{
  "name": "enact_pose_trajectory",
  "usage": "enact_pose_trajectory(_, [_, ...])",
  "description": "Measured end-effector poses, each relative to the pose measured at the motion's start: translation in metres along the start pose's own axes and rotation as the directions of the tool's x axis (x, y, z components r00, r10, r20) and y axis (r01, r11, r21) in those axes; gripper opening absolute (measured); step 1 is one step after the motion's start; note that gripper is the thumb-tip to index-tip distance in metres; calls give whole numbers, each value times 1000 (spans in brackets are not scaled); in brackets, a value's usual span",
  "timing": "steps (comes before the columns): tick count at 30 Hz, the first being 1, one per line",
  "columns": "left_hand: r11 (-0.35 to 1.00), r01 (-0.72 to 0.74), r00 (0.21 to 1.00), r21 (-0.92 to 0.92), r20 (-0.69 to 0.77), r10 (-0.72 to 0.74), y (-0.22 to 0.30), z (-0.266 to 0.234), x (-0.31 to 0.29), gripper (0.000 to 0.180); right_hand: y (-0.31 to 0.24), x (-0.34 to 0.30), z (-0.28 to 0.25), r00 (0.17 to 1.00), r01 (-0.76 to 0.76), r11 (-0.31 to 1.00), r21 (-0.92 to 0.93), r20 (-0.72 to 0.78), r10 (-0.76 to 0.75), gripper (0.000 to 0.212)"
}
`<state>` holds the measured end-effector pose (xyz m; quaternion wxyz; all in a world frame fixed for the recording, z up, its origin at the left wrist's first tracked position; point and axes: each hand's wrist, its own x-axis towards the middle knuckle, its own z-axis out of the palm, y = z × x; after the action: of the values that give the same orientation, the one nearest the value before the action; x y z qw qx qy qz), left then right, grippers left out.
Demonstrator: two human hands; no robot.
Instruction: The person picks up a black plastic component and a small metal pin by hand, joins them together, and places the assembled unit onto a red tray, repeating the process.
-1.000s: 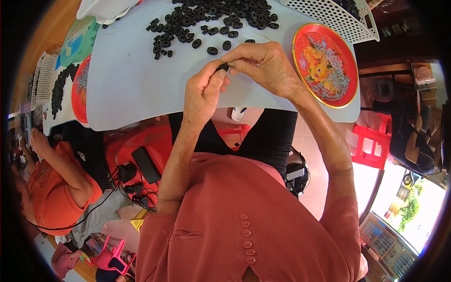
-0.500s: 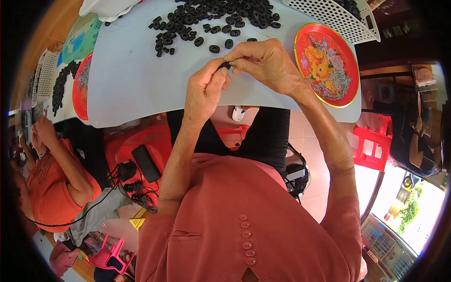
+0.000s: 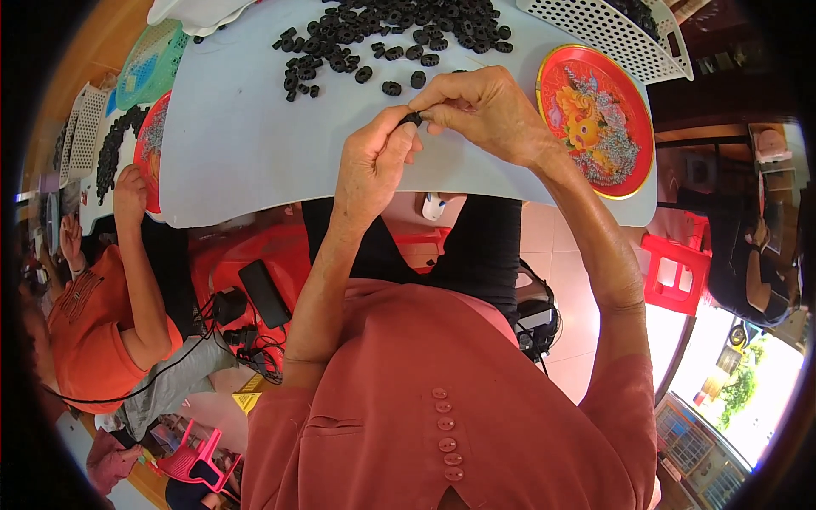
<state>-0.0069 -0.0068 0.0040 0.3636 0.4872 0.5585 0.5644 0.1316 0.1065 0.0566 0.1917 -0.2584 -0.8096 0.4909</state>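
A small black piece (image 3: pixel 411 119) was held above the near part of the pale surface (image 3: pixel 272 153). It was pinched between the thumb and fingers of the left hand (image 3: pixel 374 157). The right hand (image 3: pixel 489 110) was narrowed to a pinch at the piece's right end; what lay between its fingertips could not be told. Beyond both hands, a loose heap of black pieces (image 3: pixel 391 15) was spread out. On the right, small silvery parts were scattered over a red, flower-patterned tray (image 3: pixel 639 110), and black items were contained in a white perforated basket (image 3: pixel 595 32).
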Motion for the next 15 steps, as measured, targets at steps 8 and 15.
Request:
enact_pose_trajectory(8, [1000, -15, 1000, 22, -23, 16, -2, 3, 0, 22, -3, -2, 3, 998, 34, 995, -91, -51, -39, 13])
enact_pose_trajectory(15, [1000, -6, 1000, 7, -17, 6, 0, 2, 1, 22, -4, -4, 4, 997, 51, 993, -111, -55, -57, 14])
